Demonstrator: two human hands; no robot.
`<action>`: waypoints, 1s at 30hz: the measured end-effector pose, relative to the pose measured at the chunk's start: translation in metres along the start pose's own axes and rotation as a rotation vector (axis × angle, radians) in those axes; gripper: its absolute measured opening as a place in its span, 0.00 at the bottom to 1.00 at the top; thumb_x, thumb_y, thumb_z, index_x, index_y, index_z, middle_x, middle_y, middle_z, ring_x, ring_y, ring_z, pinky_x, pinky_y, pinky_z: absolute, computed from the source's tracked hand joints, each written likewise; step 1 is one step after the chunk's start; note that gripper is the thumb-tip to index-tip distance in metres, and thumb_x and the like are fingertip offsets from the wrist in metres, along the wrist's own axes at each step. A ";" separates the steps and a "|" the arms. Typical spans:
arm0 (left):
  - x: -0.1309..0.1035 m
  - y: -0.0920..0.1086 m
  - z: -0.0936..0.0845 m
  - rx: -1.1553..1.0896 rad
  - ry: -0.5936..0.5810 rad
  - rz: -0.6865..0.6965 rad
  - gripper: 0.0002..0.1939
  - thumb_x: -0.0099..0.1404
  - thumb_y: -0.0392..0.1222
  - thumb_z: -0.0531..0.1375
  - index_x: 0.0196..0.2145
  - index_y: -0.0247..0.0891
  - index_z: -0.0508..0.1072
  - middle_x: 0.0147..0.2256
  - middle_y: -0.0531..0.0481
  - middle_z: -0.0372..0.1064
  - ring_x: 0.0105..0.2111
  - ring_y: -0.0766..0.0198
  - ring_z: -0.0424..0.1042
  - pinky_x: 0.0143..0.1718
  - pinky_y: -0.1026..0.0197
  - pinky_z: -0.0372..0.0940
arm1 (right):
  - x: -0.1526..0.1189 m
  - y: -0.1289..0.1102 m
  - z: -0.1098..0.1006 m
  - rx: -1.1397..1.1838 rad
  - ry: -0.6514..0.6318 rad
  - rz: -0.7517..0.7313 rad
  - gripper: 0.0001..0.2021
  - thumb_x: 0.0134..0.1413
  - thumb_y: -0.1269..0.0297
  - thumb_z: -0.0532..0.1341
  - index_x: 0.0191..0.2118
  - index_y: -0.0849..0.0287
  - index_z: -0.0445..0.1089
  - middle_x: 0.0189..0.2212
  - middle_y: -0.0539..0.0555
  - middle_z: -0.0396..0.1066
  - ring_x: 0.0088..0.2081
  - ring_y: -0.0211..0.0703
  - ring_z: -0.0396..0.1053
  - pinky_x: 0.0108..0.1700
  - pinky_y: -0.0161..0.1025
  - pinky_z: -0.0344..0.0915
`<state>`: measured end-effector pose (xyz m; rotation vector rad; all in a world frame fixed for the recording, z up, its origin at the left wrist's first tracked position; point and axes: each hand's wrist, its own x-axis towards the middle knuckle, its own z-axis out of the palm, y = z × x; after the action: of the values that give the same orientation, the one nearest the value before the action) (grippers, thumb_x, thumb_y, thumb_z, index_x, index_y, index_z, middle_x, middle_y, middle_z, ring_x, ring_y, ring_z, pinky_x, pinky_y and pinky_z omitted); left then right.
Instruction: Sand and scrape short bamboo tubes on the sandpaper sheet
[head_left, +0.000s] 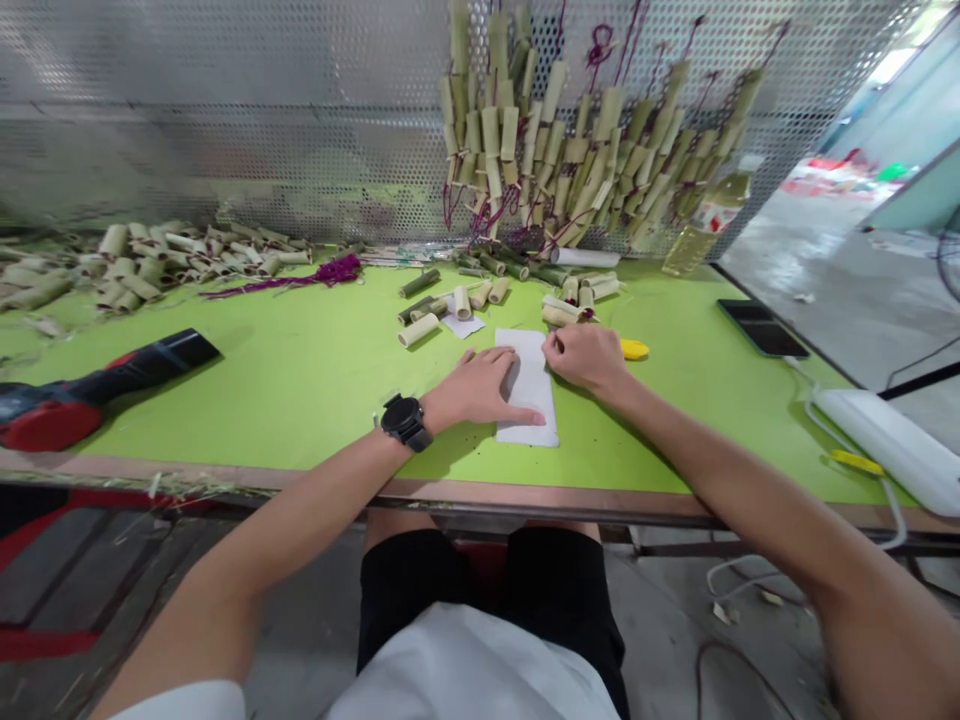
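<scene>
A strip of white paper [525, 385] lies lengthwise on the green tabletop in front of me. My left hand [484, 388], with a black watch [406, 421] on the wrist, rests across the paper with thumb and fingers spread. At the paper's upper right edge, my right hand [583, 357] is closed, its fingers curled; whatever they hold is hidden. Behind its wrist pokes out a yellow object [634, 349], whose kind I cannot make out. Short bamboo tubes [418, 331] lie beyond the hands, some next to a small paper scrap [463, 323].
Many bamboo pieces [142, 265] are heaped at the back left, near purple string [337, 270]. A black-and-red power tool [97, 390] lies left. Strung bamboo hangs on the perforated metal panel [225, 110]. At right are an oil bottle [705, 225], a phone [763, 328] and a white device [892, 445].
</scene>
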<state>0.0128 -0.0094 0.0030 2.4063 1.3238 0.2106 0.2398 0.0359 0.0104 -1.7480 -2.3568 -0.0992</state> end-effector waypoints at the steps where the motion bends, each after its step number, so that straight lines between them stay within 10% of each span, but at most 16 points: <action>1: 0.000 0.000 0.000 0.000 0.002 0.009 0.60 0.62 0.88 0.61 0.75 0.41 0.65 0.80 0.33 0.60 0.79 0.28 0.58 0.79 0.31 0.51 | -0.003 -0.002 0.000 0.004 -0.016 -0.037 0.25 0.74 0.57 0.53 0.33 0.61 0.83 0.31 0.63 0.81 0.30 0.49 0.70 0.35 0.45 0.57; 30: 0.001 -0.006 -0.002 -0.010 0.024 0.006 0.58 0.60 0.89 0.63 0.73 0.44 0.66 0.78 0.34 0.63 0.77 0.27 0.60 0.77 0.33 0.55 | -0.002 -0.004 -0.006 -0.073 -0.082 -0.132 0.29 0.79 0.60 0.48 0.34 0.63 0.84 0.34 0.64 0.84 0.31 0.47 0.71 0.34 0.45 0.54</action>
<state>0.0080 -0.0052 0.0026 2.4065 1.3235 0.2484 0.2378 0.0320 0.0159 -1.6570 -2.5570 -0.1372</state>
